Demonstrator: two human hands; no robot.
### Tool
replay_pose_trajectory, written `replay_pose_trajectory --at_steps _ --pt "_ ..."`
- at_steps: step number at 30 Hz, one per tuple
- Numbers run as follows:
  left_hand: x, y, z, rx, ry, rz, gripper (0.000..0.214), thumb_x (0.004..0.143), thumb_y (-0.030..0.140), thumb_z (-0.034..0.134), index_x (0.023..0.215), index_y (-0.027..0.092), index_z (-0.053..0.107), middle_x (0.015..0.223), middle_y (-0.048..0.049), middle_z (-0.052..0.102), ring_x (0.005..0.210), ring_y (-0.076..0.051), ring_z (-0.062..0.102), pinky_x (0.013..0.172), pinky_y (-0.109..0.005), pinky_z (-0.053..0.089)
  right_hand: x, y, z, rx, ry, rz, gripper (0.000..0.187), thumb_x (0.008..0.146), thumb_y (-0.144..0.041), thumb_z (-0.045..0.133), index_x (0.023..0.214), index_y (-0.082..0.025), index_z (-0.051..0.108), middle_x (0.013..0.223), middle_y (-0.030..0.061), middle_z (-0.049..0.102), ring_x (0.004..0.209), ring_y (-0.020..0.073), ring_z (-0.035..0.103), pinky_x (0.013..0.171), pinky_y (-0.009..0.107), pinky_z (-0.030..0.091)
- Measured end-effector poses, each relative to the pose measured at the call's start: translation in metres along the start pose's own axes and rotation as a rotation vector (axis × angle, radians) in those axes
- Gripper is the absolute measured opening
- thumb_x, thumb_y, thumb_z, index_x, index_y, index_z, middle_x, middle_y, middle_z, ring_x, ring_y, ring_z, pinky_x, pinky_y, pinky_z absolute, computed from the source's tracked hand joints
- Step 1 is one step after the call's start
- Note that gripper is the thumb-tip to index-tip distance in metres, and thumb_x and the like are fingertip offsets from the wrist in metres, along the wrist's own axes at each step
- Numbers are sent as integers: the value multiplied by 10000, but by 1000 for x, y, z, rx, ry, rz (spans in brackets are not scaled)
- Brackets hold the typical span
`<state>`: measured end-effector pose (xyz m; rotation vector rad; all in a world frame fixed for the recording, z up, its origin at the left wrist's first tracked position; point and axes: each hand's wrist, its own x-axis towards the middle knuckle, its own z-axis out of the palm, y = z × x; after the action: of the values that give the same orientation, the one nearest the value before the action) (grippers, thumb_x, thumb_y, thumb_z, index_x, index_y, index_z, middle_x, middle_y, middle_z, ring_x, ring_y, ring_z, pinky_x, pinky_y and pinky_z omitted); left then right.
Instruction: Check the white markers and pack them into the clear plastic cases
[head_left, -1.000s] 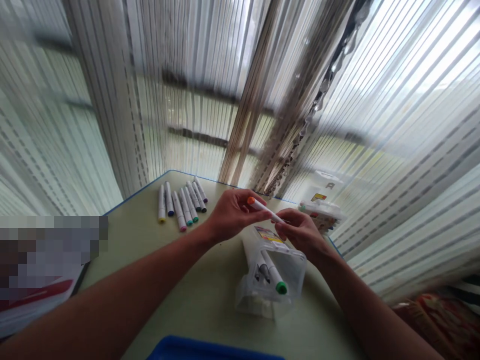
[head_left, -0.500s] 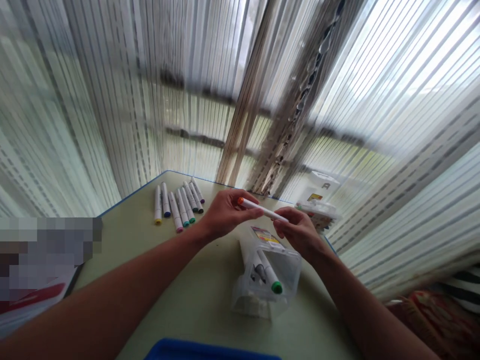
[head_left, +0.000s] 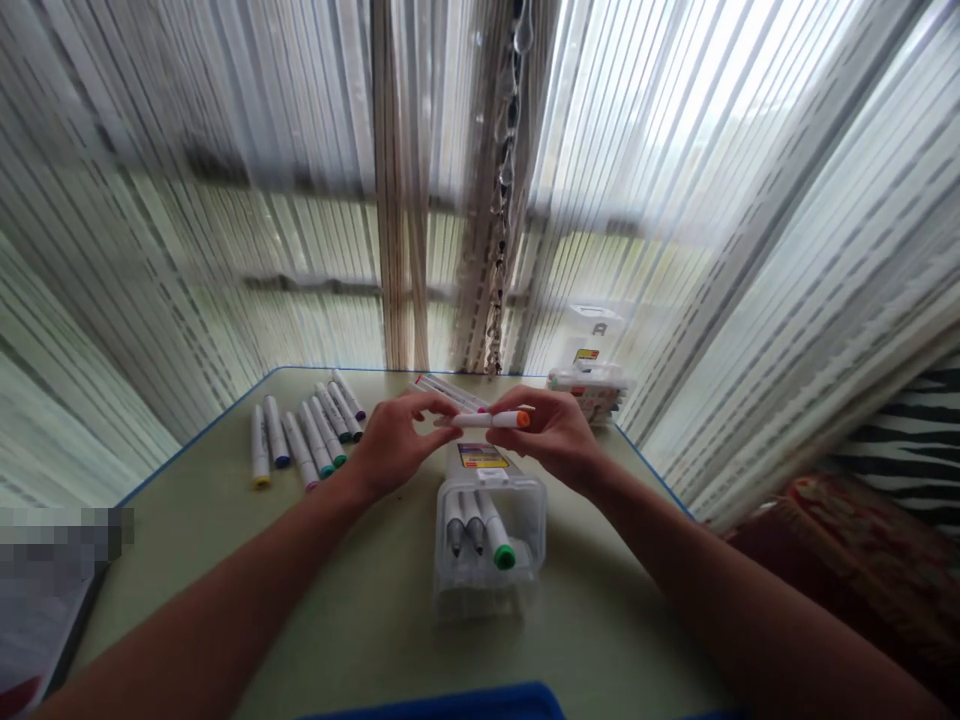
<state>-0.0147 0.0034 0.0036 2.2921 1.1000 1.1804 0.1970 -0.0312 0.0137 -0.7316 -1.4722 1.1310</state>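
Currently, one slim white marker with an orange end is held level between both hands, above the rear of a clear plastic case. The left hand pinches its plain end between thumb and fingers; the right hand pinches it near the orange end. Whether a cap is loose cannot be determined.

Status of contents: three white markers are in the case, which lies with its mouth towards the wearer: one green-ended marker and two grey-tipped markers. Outside it, a loose group of white markers with variously coloured ends lies to the left, and some red- and pink-ended white markers lie beyond the hands. None of these is in the case.

Surface: pale green tabletop, blue edging. A second clear plastic case, lid raised, stands at the far right.

Room: striped string curtains hang before a bright window; zebra-striped fabric and red patterned fabric appear at right.
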Motion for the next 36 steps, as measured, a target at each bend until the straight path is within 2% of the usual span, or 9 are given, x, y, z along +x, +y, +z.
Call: replay_pose_trajectory --at_steps 5,11,18,27,32,36 --pt "0 1 1 -3 -23 -5 198 764 331 713 901 190 728 905 -30 748 833 -192 666 738 -307 480 0 0 1 6 -34 -32 293 576 -218 872 830 -170 734 744 12 682 667 124 627 623 265 539" --pt "-1 1 1 16 -12 8 214 778 358 695 903 186 723 888 -34 747 812 -190 664 720 -303 492 1 -2 0 -4 -13 -10 328 552 -258 884 824 -163 729 667 -11 658 572 97 591 535 232 504" --pt "-2 4 1 -2 -2 23 193 792 320 698 934 194 732 906 -32 741 846 -189 658 756 -306 480 2 -2 -3 -74 102 -7 331 578 -262 873 849 -154 717 608 -20 641 476 78 542 420 202 421" --pt "-2 13 -2 -63 10 117 234 892 335 594 1015 181 721 924 -60 720 784 -171 604 758 -299 465 4 3 -10 -110 208 -52 244 707 -319 808 809 -147 667 519 -30 589 428 84 491 411 219 383" --pt "-1 11 -1 -114 -38 148 275 940 330 514 1017 149 705 973 -82 712 907 -190 622 811 -294 452 4 8 -15 -128 194 -64 201 741 -301 788 836 -157 687 521 -30 591 439 86 492 425 217 376" --pt "0 5 0 -144 -59 114 317 951 358 475 962 133 698 893 -79 701 819 -182 615 743 -281 447 2 6 -15 -239 177 -80 221 746 -297 784 900 -155 714 520 -23 608 438 90 499 441 225 395"
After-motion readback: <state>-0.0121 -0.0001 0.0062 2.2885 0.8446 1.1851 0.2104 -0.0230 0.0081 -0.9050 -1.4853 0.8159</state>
